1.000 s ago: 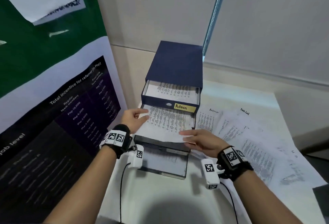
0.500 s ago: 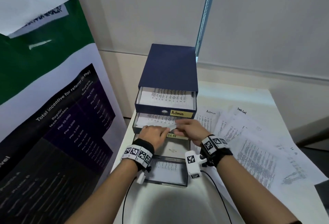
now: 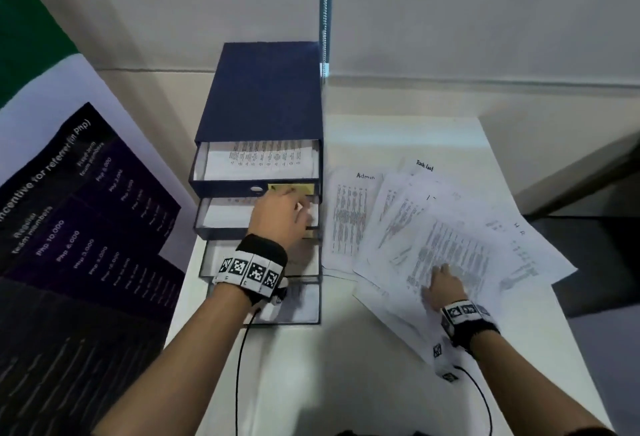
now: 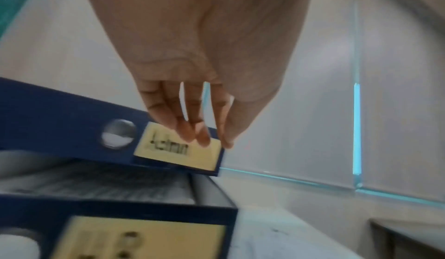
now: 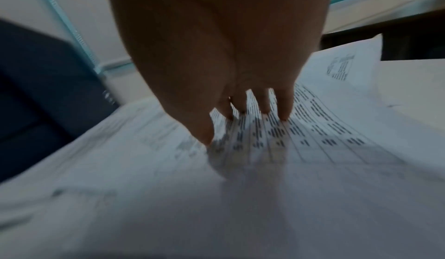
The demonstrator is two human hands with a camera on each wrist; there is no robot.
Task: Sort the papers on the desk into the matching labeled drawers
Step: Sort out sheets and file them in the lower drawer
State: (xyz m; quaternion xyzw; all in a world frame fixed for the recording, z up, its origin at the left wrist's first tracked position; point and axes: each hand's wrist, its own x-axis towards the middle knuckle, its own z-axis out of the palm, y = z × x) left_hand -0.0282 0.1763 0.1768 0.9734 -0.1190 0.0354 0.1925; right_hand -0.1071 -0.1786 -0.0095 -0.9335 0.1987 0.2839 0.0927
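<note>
- The right hand (image 3: 445, 285) lies on the top sheet (image 3: 446, 252) of the spread papers (image 3: 398, 227), fingers (image 5: 285, 109) straight and pressing down on the printed table, gripping nothing. The step in hand looks like picking the next sheet.
- The left hand (image 3: 282, 215) is up at the drawer box (image 3: 263, 96), fingers (image 4: 185, 128) straight and touching the top edge of the Admin drawer (image 3: 228, 188) just above its yellow label (image 4: 178, 148). It holds nothing.
- Three drawers stand partly open, each with a sheet showing inside. The second drawer (image 3: 221, 217) bears a label that the left wrist view shows too blurred to read surely.
- To do this well, read the heading first — sheets marked "Admin" (image 3: 365, 176) and "Tech Lead" or similar (image 3: 424, 165) lie further back, while the heading of the sheet under the hand is hidden by others.
- Slide that one sheet toward the near edge with flat fingers until a corner hangs free, then pinch it. Pressing hard would likely drag the sheets beneath along too.
- Keep the left hand steadying the box — it is light-looking and may shift when a drawer is pulled.
- Lay the sheet flat and square in its drawer, so no edge catches when it closes.
</note>
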